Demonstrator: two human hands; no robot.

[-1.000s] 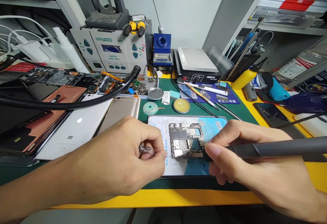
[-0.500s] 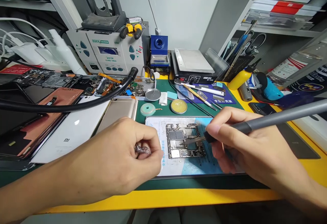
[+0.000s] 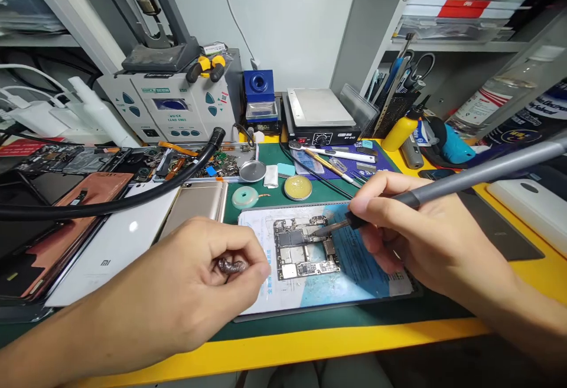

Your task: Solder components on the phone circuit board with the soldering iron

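Soldering iron (image 3: pixel 443 188) aslant, tip (image 3: pixel 333 228) down-left.

Electronics repair workshop, shown by a bare circuit board (image 3: pixel 290 238), phone backs (image 3: pixel 110 249) at left, a tray (image 3: pixel 256 153) of loose electronic parts (image 3: pixel 225 163), a control unit (image 3: pixel 170 119) marked QUICK and LEAD FREE, hand tools (image 3: pixel 396 80) in a mesh holder (image 3: pixel 392 117), a green mat (image 3: pixel 310 324) over a yellow worktop (image 3: pixel 310 349)

The right hand (image 3: pixel 416 234) held a grey-handled tool (image 3: pixel 478 172), its tip at the circuit board (image 3: pixel 287 255). On the left, the left hand (image 3: pixel 199 293) curled around coiled metal wire (image 3: pixel 231 266). A yellow-filled tin (image 3: pixel 298 188) lay on the far side.
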